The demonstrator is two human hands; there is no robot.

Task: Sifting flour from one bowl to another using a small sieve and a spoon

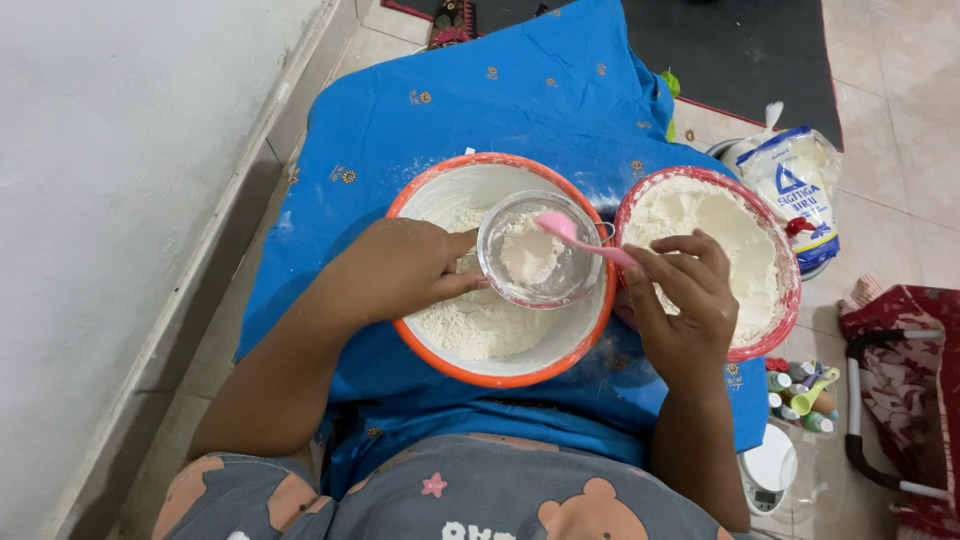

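Note:
My left hand [405, 268] grips the rim of a small round sieve [538, 252] with a little flour in it, held over an orange-rimmed white bowl [440, 190] partly filled with sifted flour. My right hand [683, 297] holds a pink spoon [580, 236] by its handle, the spoon's head resting inside the sieve. To the right, touching the first bowl, a red-rimmed bowl [790, 290] is heaped with flour. Both bowls rest on a blue patterned cloth [520, 100].
A plastic bag of flour [800, 185] lies at the right on a plate. Small coloured bottles [800, 395] and a white kitchen scale [770, 470] sit on the tiled floor lower right. A white wall [120, 200] runs along the left. A red bag [900, 380] lies at the far right.

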